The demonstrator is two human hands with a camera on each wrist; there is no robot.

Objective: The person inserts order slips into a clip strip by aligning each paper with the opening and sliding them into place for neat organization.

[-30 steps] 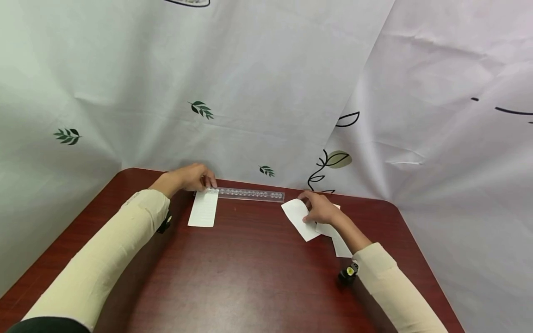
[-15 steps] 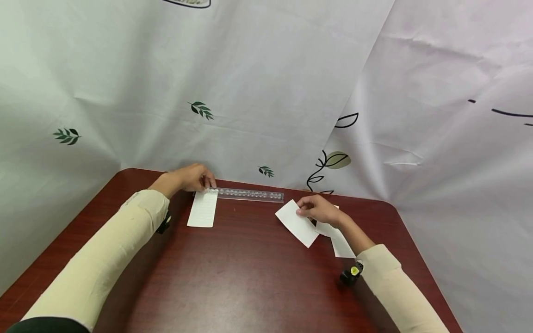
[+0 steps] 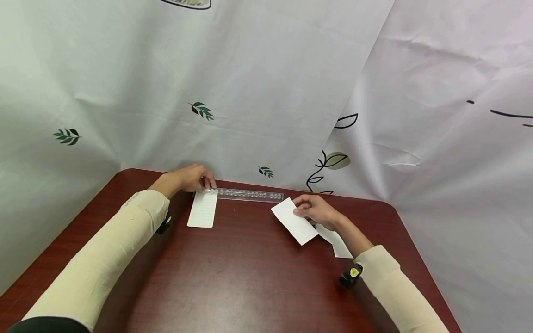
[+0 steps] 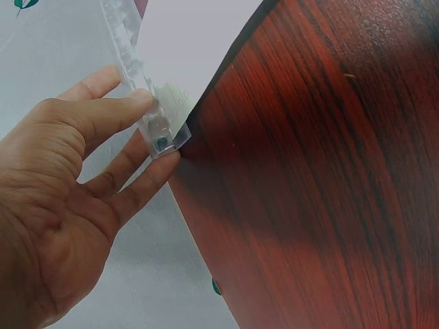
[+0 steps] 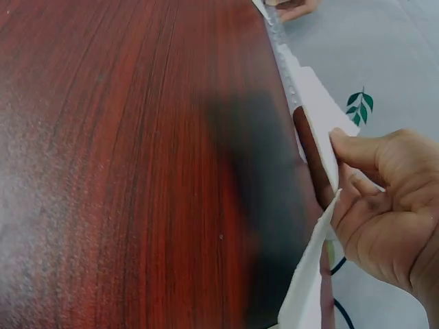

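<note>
Right hand (image 3: pixel 318 212) pinching white sheet (image 3: pixel 294 222), which is sitting farther left than a second ago, nearer clear strip (image 3: pixel 250 194) | left hand (image 3: pixel 192 178) staying put, pinching strip's left end, paper slip (image 3: pixel 202 209) touching it | loose paper (image 3: pixel 342 247) lying just right of sheet

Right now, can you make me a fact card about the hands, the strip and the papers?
Left hand: pinches the strip by one end
Right hand: pinches the held paper
Strip: clear, near the far edge of the table
Left paper: white, one end at the strip
Held paper: white, tilted
Other paper: by the right hand, count unclear
Table: reddish brown
</note>
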